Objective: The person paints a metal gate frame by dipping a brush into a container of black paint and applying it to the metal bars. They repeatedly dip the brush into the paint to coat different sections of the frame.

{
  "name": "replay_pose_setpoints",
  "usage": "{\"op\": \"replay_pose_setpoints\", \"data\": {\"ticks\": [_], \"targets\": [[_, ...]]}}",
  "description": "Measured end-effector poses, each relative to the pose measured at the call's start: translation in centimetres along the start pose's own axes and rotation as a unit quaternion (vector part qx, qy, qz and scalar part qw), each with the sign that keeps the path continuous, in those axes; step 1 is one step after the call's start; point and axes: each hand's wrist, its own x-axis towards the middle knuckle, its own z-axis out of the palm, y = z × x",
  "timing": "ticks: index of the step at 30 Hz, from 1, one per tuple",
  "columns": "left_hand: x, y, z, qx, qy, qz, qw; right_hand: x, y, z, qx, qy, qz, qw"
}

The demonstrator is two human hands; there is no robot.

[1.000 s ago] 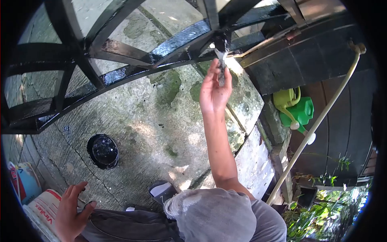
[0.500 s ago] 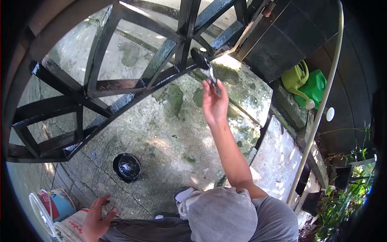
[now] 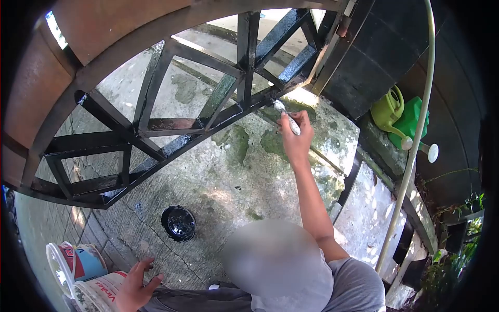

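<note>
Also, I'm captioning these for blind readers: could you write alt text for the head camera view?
The right hand holds a brush at the lower rail of a dark lattice frame. The left hand is by a white bucket; a round black container sits on the concrete floor.

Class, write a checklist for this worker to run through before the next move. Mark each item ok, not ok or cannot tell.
1. Brush gripped in right hand: ok.
2. Bristles touching black grille: cannot tell, too small.
3. Bowl upright on concrete: ok.
4. Enough dark liquid in bowl: cannot tell.
5. Left hand empty: ok.
6. Grille evenly black: not ok, one bar looks reddish-brown.
</note>
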Motion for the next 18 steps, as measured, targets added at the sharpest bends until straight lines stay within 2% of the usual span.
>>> {"op": "replay_pose_setpoints", "data": {"ticks": [3,4,6,9,13,18], "targets": [[-0.3,0.2,0.0,-0.016,-0.011,-0.022,1.0,-0.9,1.4,0.5,-0.077,-0.046,-0.034,0.995],[-0.2,0.2,-0.1,-0.019,-0.009,-0.025,0.999,-1.9,1.2,0.5,-0.043,-0.05,-0.034,0.997],[-0.2,0.3,0.0,-0.017,-0.009,-0.021,1.0,-3.6,-0.2,-0.2,0.114,-0.052,0.044,0.991],[-0.2,0.1,0.1,-0.003,-0.007,0.005,1.0,-3.4,0.6,-1.6,0.185,-0.003,0.101,0.978],[-0.3,0.2,0.1,0.006,-0.013,0.017,1.0,-1.5,0.7,-3.6,0.226,0.058,0.154,0.96],[-0.5,0.7,-0.1,0.022,-0.002,0.004,1.0,-0.1,0.9,-4.4,0.234,0.057,0.126,0.962]]}}
